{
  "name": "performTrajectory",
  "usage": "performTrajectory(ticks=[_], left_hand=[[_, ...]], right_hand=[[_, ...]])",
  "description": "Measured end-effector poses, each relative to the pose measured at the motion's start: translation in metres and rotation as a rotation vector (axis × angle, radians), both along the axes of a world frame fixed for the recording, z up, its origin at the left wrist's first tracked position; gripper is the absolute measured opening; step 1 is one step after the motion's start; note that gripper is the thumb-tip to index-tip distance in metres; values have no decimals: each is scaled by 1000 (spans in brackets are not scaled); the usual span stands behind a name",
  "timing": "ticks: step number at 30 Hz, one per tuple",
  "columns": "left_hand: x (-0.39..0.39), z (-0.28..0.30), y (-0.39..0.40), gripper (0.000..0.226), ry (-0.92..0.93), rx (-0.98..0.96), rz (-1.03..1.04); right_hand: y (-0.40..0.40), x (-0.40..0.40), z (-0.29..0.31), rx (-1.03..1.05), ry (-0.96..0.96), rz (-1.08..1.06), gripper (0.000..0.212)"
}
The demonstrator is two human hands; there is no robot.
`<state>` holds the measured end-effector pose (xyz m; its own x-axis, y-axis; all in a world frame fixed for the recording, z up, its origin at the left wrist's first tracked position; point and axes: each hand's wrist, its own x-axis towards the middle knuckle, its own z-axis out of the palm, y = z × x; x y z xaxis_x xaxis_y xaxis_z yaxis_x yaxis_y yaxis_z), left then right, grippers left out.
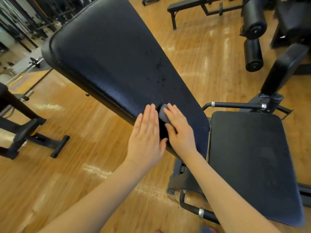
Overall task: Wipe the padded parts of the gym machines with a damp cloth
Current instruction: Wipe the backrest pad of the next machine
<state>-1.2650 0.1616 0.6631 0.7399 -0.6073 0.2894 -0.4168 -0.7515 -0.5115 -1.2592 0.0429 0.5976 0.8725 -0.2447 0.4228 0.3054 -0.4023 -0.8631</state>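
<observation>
Both forearms entered from the lower edge and met at frame centre. The left hand (146, 138) lay flat, fingers (150, 113) straight and together, on the lower edge of the black back pad (117, 56). The right hand (179, 132) pressed a small grey cloth (162, 113) onto the pad, its fingers extended over the cloth. Dark wet spots marked the pad above the cloth. At right lay the seat pad (252, 157); roller pads (253, 19) occupied the upper right, on the wooden floor (75, 157).
</observation>
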Motion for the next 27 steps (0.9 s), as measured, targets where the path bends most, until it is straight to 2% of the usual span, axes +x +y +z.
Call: performTrajectory(ticks=[2,5,9,12,15,17,20,24,27], left_hand=[[4,14,4,77,-29,19,19],[5,21,9,90,10,111,52],[3,20,8,95,27,100,46],[2,25,7,91,51,92,17],[6,37,11,88,48,29,17],[11,48,14,85,-17,-9,31],[17,55,17,91,-65,61,67],[17,49,17,97,-80,89,101],[20,47,16,98,-116,99,97]], right_hand=[[7,9,-3,-30,-28,41,51],[6,8,-36,33,-22,-24,50],[-14,-12,-73,208,209,-83,54],[-22,-10,-54,223,307,-135,47],[-14,4,6,151,127,-147,46],[-1,15,36,15,-33,-50,47],[14,25,30,-152,-120,13,50],[-3,10,-29,-94,66,-101,61],[-19,-1,-50,-116,195,-63,61]])
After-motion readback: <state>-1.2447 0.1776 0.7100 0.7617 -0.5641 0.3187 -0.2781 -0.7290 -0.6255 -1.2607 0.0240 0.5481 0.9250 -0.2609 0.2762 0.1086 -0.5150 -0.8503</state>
